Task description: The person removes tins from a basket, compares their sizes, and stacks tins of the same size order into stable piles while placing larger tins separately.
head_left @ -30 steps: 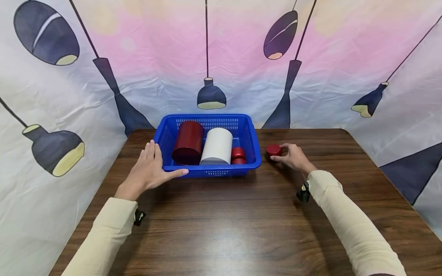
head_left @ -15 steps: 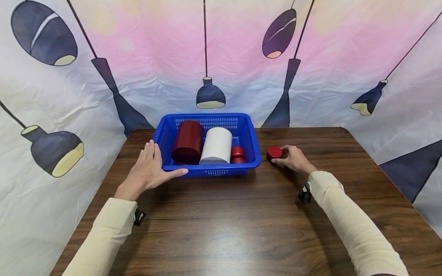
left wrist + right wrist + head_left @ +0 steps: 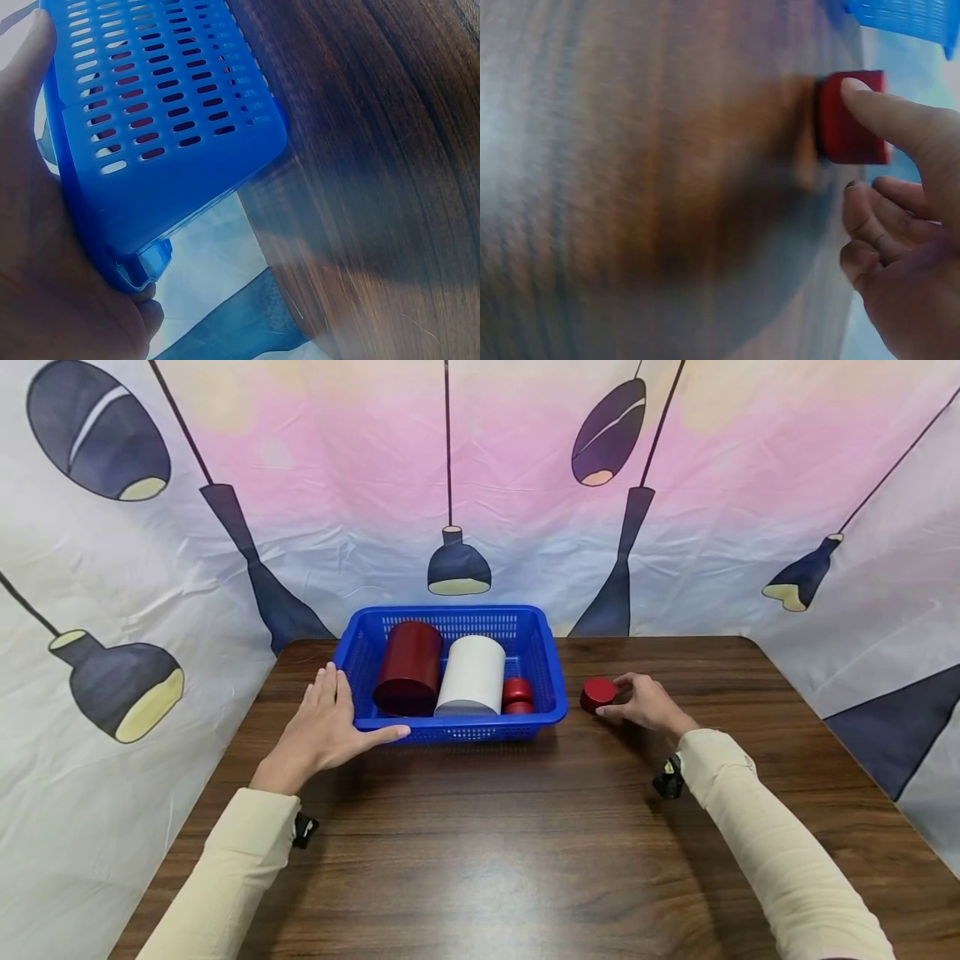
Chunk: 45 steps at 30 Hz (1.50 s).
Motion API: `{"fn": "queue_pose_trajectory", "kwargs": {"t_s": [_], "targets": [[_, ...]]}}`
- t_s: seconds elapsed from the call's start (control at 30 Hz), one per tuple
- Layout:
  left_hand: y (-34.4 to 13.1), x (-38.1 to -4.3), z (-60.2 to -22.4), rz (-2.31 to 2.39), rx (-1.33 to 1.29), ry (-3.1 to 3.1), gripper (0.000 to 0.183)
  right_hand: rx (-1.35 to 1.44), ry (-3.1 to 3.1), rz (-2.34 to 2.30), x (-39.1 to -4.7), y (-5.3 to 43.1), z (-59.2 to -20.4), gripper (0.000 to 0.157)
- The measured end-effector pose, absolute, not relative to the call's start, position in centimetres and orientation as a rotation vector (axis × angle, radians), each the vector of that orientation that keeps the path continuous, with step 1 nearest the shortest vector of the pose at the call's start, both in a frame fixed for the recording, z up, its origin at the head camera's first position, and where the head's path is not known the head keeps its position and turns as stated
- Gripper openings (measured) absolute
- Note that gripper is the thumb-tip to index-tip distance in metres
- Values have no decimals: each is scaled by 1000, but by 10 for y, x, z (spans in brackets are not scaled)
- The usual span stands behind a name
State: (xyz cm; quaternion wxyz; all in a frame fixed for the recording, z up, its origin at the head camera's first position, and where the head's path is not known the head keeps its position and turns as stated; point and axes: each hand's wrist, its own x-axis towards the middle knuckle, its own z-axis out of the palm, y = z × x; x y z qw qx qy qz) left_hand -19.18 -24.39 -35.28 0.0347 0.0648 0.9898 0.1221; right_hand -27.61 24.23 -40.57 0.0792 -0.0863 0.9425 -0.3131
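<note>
A blue plastic basket stands on the table. Inside lie a large dark red cylinder, a large white cylinder and two small red round pieces. My left hand rests on the basket's front left corner, fingers straight along the left side and thumb stretched over the front rim. To the right of the basket, my right hand pinches a short red cylinder between thumb and fingers. In the right wrist view the thumb lies on the side of this red cylinder.
The brown wooden table reaches back to a fabric backdrop printed with hanging lamps. Small black devices are worn on both wrists.
The short red cylinder has moved slightly to the right, away from the basket, together with my right hand. My left hand and the basket have stayed in place.
</note>
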Motion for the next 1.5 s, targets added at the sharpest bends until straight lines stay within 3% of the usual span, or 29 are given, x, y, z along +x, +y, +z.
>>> {"fn": "queue_pose_trajectory", "kwargs": {"t_s": [0.33,0.8,1.1,1.27,1.5], "targets": [[-244,-192,-354,389,211,3045,136,-300,2877,-917,-273,243,-359,68],[-246,-194,-354,372,204,3036,139,-385,2864,-950,-263,178,-302,63],[-245,-194,-354,376,200,3035,139,-432,2737,-838,-262,135,-290,63],[-244,-193,-353,376,205,3033,139,-501,2704,-732,-265,120,-291,42],[-244,-193,-353,367,213,3041,138,-544,2654,-646,-270,100,-292,55]]}}
